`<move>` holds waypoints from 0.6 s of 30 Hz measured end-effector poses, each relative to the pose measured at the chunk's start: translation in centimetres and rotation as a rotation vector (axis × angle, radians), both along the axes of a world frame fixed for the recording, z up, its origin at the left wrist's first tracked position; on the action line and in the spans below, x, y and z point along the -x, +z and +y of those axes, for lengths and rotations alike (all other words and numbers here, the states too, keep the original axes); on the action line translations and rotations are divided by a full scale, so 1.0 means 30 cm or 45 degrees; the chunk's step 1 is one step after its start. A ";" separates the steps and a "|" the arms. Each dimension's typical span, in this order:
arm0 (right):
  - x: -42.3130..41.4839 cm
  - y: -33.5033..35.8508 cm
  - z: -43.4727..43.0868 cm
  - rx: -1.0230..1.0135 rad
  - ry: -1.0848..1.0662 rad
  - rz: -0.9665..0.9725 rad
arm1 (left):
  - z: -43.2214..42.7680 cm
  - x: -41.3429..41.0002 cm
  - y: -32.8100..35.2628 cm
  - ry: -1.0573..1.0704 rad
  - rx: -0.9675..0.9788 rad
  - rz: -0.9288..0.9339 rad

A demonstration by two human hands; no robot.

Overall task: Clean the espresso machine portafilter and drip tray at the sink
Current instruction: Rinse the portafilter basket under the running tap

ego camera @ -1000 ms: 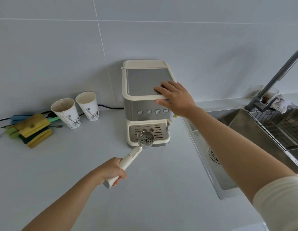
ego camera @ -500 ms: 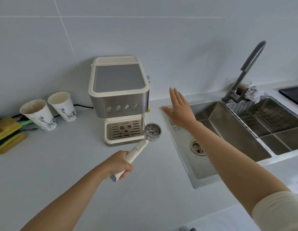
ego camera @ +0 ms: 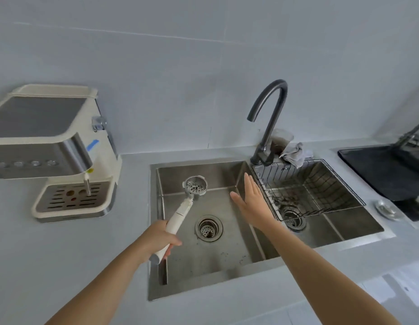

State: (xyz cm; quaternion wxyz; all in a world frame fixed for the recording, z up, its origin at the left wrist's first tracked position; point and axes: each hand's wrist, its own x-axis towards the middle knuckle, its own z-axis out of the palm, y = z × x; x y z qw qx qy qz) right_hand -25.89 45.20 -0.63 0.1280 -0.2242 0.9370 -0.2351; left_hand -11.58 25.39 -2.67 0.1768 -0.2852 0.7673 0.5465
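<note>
My left hand grips the white handle of the portafilter, whose metal basket holds dark coffee specks and hovers over the left basin of the steel sink. Flat and empty, my right hand is stretched out over the middle of the sink, fingers apart, pointing towards the dark curved faucet. The cream and steel espresso machine stands on the counter at the left, with its slotted drip tray in place at its base.
A wire basket sits in the right basin, with a grey cloth and a clear cup behind the faucet. A drain strainer lies in the left basin. A black cooktop is at the far right.
The view swung right from the machine to the sink. My left hand carried the portafilter from in front of the machine to over the left basin. My right hand left the machine top and reached over the sink.
</note>
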 end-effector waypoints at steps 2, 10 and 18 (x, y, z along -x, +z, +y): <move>0.070 0.010 0.064 0.141 -0.077 -0.098 | 0.064 0.053 0.010 -0.002 0.004 -0.007; 0.368 0.033 0.120 0.530 -0.519 -0.462 | 0.115 0.262 0.017 0.010 0.051 0.006; 0.607 -0.026 0.136 0.668 -0.801 -0.694 | 0.127 0.438 -0.021 0.006 0.048 -0.002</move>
